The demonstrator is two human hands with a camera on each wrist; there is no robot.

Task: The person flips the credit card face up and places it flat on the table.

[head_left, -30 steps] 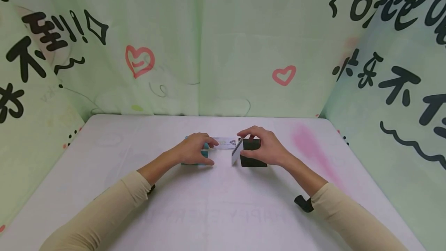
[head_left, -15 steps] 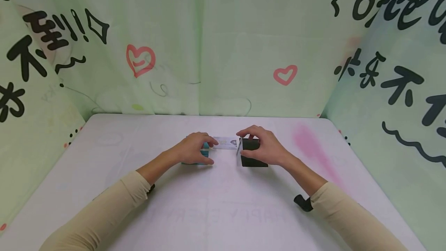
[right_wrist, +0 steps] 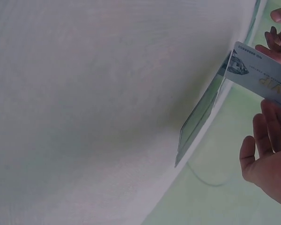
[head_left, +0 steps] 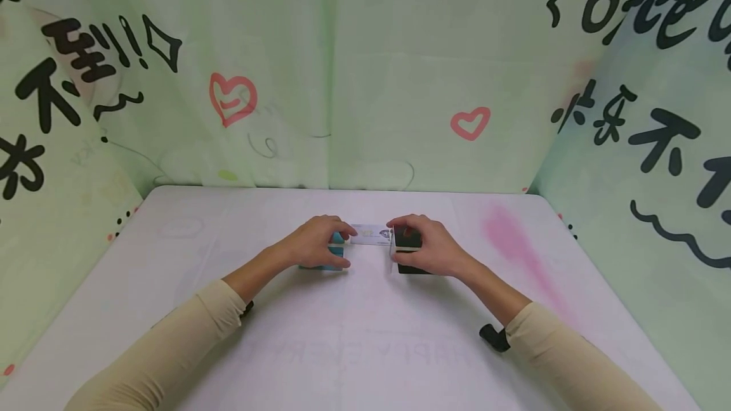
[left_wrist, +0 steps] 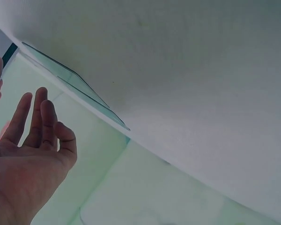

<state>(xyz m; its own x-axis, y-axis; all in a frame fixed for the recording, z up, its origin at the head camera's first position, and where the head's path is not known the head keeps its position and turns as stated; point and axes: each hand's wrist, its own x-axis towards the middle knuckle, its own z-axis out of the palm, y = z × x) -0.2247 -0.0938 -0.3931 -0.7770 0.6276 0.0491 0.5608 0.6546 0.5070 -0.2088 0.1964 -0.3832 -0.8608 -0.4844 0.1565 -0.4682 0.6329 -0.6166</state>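
Observation:
My right hand [head_left: 425, 246] pinches a whitish VIP card [right_wrist: 257, 70] between fingers and thumb. The card stands upright, almost edge-on in the head view. Beneath this hand lie black flat pieces [head_left: 412, 269], partly covered by it. My left hand [head_left: 316, 243] hovers with spread fingers above teal flat cards [head_left: 338, 251], holding nothing that I can see; whether it touches them is unclear. Between the hands a pale printed card [head_left: 370, 234] lies flat. The left wrist view shows the left hand [left_wrist: 33, 159] beside thin glossy sheets [left_wrist: 72, 79].
A white-covered table [head_left: 342, 335] spreads around the hands. Pale green curtains [head_left: 388, 81] with black writing and red hearts surround its back and sides. A black strap end [head_left: 494, 337] hangs from the right sleeve.
The upright card has turned from slanted to nearly edge-on. My right hand has shifted slightly left, and a lighter line now shows across the black pieces. The left hand stays nearly still.

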